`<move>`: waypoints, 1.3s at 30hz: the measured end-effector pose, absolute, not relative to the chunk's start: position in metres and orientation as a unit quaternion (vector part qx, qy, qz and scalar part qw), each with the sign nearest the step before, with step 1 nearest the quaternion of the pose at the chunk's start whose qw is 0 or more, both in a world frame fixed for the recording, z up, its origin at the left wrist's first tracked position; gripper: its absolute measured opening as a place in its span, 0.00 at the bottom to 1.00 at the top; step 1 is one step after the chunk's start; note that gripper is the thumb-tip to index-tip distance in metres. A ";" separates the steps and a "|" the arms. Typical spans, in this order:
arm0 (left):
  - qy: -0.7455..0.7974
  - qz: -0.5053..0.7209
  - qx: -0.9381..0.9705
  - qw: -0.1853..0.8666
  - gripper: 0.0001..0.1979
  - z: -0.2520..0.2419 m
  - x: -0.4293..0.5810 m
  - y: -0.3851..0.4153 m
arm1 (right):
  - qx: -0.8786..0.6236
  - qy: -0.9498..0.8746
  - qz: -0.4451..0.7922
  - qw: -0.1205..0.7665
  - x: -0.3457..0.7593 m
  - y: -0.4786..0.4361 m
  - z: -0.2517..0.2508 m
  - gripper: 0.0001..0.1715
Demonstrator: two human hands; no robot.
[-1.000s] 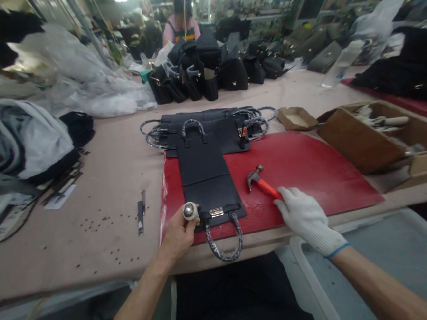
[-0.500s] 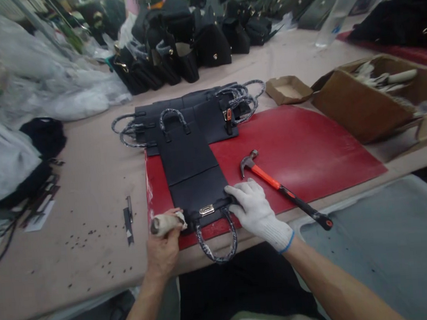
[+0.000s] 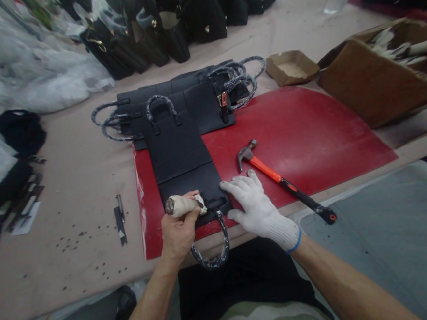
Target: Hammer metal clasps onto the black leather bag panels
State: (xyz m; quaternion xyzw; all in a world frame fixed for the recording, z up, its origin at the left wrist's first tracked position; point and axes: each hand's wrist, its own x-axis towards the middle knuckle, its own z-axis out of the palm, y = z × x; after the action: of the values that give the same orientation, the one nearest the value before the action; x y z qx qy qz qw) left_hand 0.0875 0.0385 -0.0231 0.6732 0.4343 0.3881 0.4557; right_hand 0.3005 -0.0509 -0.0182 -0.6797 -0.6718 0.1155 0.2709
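Observation:
My bare left hand (image 3: 178, 235) is closed around a stubby cylindrical tool (image 3: 182, 206) wrapped in off-white tape, holding it over the lower end of a black bag panel (image 3: 179, 150). The tool and fingers cover the spot where a metal clasp showed earlier. From the panel's near end a plastic-wrapped handle (image 3: 223, 245) loops past the table edge. My right hand (image 3: 256, 203), in a white knit glove, lies with fingers spread, its fingertips at the panel's right edge. A claw hammer (image 3: 274, 175) with an orange and black handle rests just beyond that hand.
Under the panel is a red mat (image 3: 300, 138). More black bag panels (image 3: 205, 106) with wrapped handles are stacked behind. To the right stand a small cardboard tray (image 3: 291, 75) and a larger cardboard box (image 3: 373, 83). Finished-looking black bags (image 3: 202, 13) line the back.
My left hand has shifted right with the wrapped tool, from beside the panel to over the clasp area. The right hand's fingers have spread a little. The view has tilted down.

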 end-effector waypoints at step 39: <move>0.346 0.372 0.765 0.397 0.09 -0.019 0.104 0.033 | -0.675 -0.665 0.123 0.294 0.301 -0.048 -0.023 0.37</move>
State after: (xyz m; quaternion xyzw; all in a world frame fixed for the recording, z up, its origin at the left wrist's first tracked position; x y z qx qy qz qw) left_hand 0.1042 0.0332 -0.0188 0.7648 0.3456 0.3718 0.3968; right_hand 0.3009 -0.0479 -0.0231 -0.6755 -0.6648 0.1232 0.2942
